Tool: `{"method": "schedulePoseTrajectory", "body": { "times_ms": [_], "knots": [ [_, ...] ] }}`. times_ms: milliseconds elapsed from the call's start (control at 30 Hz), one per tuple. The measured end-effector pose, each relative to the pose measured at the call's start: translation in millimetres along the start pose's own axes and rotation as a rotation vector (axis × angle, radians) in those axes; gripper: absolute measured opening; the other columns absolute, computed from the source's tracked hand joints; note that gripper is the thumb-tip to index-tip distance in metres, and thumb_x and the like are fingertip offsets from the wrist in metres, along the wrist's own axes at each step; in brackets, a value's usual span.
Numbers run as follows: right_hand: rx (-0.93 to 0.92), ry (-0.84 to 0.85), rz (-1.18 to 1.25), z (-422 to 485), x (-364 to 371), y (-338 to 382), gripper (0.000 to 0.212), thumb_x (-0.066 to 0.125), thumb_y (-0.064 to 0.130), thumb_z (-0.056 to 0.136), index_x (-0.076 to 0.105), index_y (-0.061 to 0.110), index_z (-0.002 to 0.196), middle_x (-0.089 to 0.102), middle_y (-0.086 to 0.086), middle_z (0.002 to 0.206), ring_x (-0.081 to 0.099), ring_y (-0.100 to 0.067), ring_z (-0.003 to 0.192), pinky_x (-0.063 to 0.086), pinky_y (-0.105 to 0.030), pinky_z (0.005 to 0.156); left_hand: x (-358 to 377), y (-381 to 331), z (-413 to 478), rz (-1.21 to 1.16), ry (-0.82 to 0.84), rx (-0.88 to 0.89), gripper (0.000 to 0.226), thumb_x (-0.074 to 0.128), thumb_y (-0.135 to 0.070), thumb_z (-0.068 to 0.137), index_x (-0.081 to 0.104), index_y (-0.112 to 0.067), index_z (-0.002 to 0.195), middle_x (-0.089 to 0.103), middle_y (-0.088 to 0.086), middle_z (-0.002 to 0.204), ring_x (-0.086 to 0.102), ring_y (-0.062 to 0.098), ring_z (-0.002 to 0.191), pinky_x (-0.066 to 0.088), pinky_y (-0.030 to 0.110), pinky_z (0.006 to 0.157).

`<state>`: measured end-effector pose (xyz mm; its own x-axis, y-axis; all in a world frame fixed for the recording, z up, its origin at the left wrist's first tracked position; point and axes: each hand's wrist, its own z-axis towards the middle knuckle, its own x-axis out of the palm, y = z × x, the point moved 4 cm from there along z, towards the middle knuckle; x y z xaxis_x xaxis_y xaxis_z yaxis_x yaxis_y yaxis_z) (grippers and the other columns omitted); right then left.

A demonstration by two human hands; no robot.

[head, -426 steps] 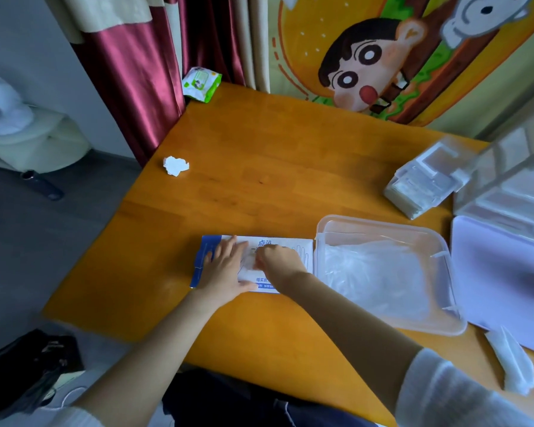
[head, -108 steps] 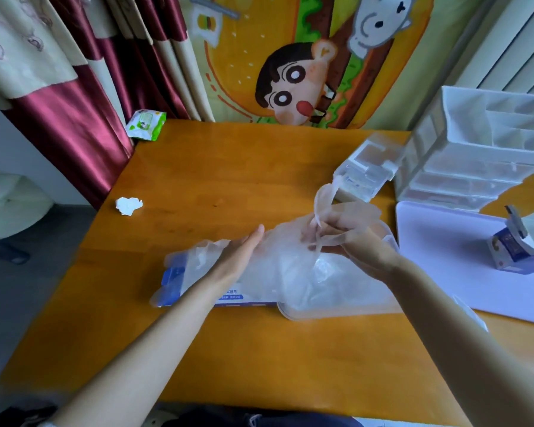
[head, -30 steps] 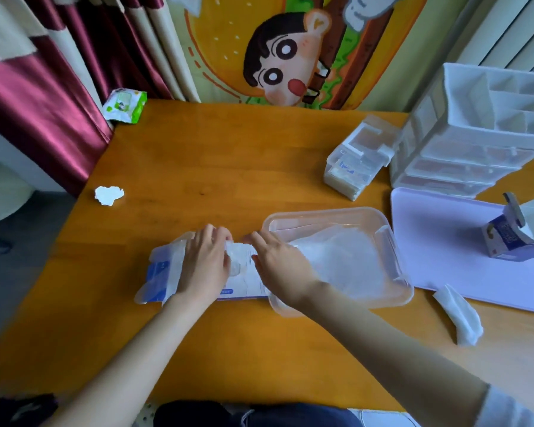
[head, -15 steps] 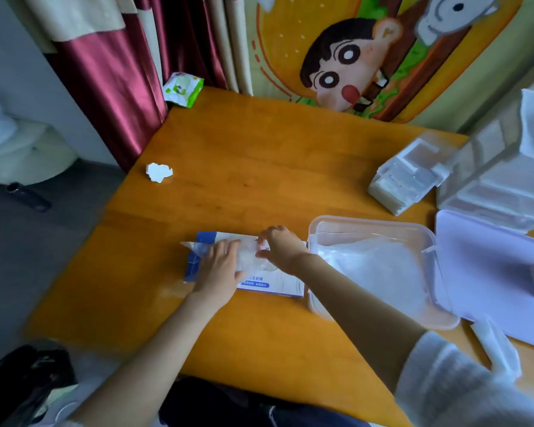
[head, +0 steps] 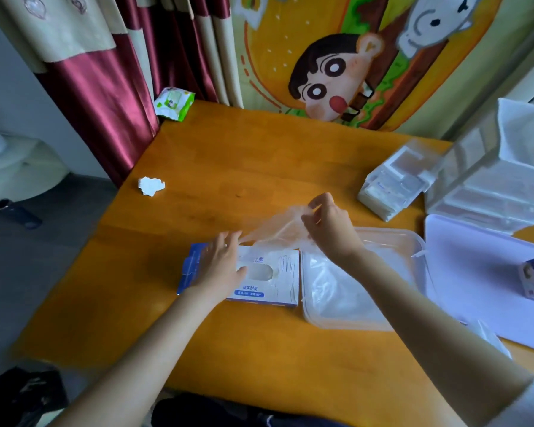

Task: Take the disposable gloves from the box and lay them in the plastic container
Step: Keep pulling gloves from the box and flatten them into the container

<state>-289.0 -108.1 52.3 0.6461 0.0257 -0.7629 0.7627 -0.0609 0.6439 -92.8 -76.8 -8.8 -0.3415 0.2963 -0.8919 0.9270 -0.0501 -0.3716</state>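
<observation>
The flat left hand (head: 219, 268) pins the blue-and-white cardboard box (head: 269, 282), and the right hand (head: 330, 231) may let its pinched filmy clear glove (head: 275, 228) slip short of the translucent plastic container (head: 413, 241) at the box's three o'clock.

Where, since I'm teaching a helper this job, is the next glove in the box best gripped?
Pinch the film showing in the oval opening on top of the glove box, coming straight down: the box lies flat, slot facing up. The left hand rests on the box's left end, while the right hand pinches the lifted glove.
</observation>
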Motion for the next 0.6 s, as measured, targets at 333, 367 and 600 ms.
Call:
{"method": "schedulePoseTrajectory", "body": {
  "times_ms": [333, 367, 600],
  "knots": [
    [0.135, 0.067, 0.523, -30, -34, 3, 0.016, 0.046, 0.018, 0.099, 0.050, 0.009, 0.112, 0.063, -0.006, 0.081, 0.062, -0.011, 0.064, 0.056, -0.027, 0.058, -30, -107, -13, -0.277, -0.212, 0.437, 0.035, 0.065, -0.021, 0.088, 0.050, -0.013, 0.118, 0.064, 0.003, 0.105, 0.059, 0.025, 0.095, 0.043, 0.032, 0.072],
    [0.147, 0.076, 0.629, -32, -38, 2, 0.017, 0.043, 0.014, 0.100, 0.049, 0.008, 0.115, 0.062, -0.005, 0.082, 0.062, -0.010, 0.067, 0.057, -0.026, 0.060, -30, -107, -13, -0.340, -0.212, 0.414, 0.027, 0.061, -0.019, 0.091, 0.052, -0.012, 0.115, 0.066, 0.006, 0.095, 0.061, 0.028, 0.085, 0.046, 0.036, 0.065],
    [-0.061, 0.268, 0.389, -43, -49, -23, 0.069, 0.077, 0.014, 0.076, 0.038, 0.019, 0.134, 0.048, 0.009, 0.126, 0.045, -0.005, 0.120, 0.035, -0.013, 0.097, -39, -118, -14, -0.807, -0.079, 0.239, 0.030, 0.053, -0.004, 0.093, 0.061, -0.030, 0.079, 0.065, -0.008, 0.073, 0.063, 0.020, 0.076, 0.049, 0.036, 0.071]
  ]
}}
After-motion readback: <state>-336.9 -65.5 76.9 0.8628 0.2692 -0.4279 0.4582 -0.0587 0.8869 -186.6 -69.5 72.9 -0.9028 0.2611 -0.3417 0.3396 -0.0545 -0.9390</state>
